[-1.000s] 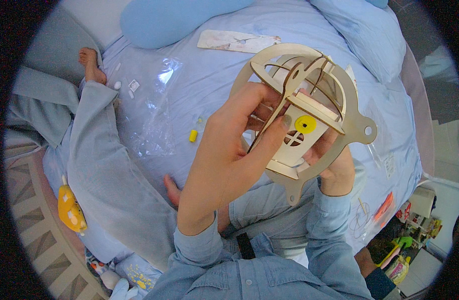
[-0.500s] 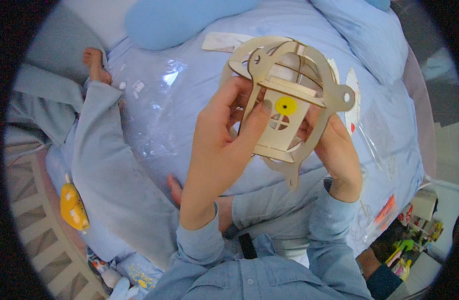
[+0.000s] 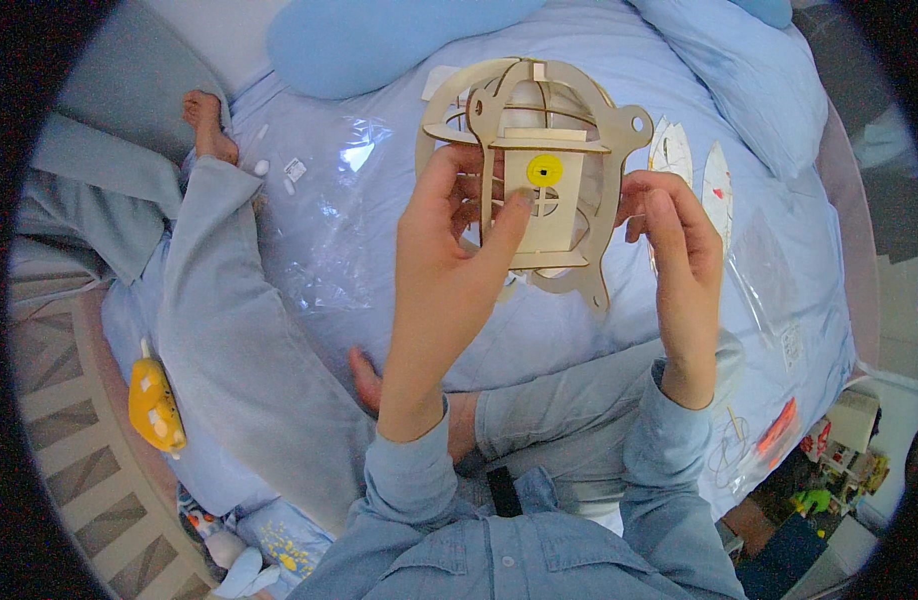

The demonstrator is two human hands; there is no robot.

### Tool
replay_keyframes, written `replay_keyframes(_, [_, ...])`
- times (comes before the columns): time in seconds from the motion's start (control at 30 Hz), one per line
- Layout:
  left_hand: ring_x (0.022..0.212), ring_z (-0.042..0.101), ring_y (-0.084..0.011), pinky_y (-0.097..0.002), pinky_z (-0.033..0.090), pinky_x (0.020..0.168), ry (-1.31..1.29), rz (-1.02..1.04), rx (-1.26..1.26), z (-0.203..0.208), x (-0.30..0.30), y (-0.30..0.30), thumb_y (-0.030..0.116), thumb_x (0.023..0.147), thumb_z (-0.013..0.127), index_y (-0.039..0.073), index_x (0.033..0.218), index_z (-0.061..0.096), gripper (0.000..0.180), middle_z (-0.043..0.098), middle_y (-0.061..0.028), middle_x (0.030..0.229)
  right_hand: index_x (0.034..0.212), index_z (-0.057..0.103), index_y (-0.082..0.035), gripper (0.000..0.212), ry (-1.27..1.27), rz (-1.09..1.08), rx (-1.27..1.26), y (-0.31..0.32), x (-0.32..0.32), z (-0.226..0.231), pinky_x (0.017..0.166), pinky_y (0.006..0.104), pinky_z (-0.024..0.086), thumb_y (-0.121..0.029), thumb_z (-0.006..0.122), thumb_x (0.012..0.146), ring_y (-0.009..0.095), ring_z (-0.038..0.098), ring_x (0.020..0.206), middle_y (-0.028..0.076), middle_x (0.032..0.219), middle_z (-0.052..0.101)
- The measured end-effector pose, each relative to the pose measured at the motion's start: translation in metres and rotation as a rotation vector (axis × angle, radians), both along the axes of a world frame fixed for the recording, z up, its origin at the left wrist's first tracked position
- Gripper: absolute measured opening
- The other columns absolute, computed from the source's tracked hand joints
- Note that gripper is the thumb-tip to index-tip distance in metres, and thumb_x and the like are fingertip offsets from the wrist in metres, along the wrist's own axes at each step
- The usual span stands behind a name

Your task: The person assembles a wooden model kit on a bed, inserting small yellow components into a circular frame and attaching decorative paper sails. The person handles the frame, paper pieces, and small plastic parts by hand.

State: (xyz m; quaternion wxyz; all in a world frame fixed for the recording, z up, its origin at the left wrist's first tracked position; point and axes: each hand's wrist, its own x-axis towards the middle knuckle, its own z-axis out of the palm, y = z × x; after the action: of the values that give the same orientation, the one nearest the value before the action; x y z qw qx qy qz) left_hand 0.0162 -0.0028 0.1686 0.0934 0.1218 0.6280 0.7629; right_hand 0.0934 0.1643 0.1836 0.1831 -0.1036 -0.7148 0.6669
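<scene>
- From my end, the wooden frame (image 3: 551, 235) is held up over the middle of the bed (image 3: 379, 325), its panel facing me; I judge the step in hand to be steadying and working on it.
- My left hand (image 3: 444, 250) is closed around the frame's left side, thumb across the panel, fingers behind.
- My right hand (image 3: 679, 225) is half curled at the frame's right edge; the fingertips are small and shadowed, so I cannot tell whether they touch it or pinch some little part.
- I'd say the next move calls for a firm left grip and a light right touch, as the ribs look thin.
- Count: one frame, with one yellow disc (image 3: 546, 162) on its panel above one round window.
- At least two painted pieces (image 3: 717, 190) lie beyond the right hand.
- Left of the frame, one clear bag (image 3: 324, 225); near left, one yellow toy (image 3: 156, 405).
- Far side, one blue pillow (image 3: 379, 50); far right, another.
</scene>
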Motion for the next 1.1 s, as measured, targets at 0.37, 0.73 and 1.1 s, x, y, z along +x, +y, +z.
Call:
replay_keyframes(0.37, [0.103,0.062,-0.0169,-0.0293,0.048,0.089,0.507,0.086,-0.319,-0.012,0.000,0.003,-0.002,0.084,0.072,0.001,0.115,0.062,0.033,0.066,-0.0076,0.109,0.108,0.064,-0.002,0.035,0.161,-0.126,0.300,-0.003,-0.008,-0.036,0.067,0.0228,0.040,-0.006,0.081,0.077,0.007,0.050,0.076,-0.001,0.092,0.062])
replay_keyframes(0.73, [0.088,0.065,-0.0181,-0.0293,0.050,0.080,0.522,0.076,-0.133,-0.017,0.006,0.007,-0.010,0.072,0.066,0.004,0.098,0.067,0.029,0.066,-0.0077,0.097,0.104,0.067,0.002,0.035,0.257,-0.293,0.041,-0.030,-0.002,-0.036,0.087,0.0285,0.051,0.008,0.078,0.071,0.017,0.064,0.097,0.009,0.105,0.066])
replay_keyframes(1.1, [0.084,0.064,-0.0140,-0.0261,0.051,0.072,0.387,0.033,-0.108,-0.001,0.017,0.006,-0.001,0.075,0.078,0.004,0.099,0.065,0.027,0.066,-0.0050,0.093,0.103,0.063,0.003,0.032,0.370,-0.293,-0.015,-0.042,0.005,-0.029,0.080,0.0296,0.054,0.009,0.074,0.073,0.018,0.065,0.090,0.010,0.099,0.067])
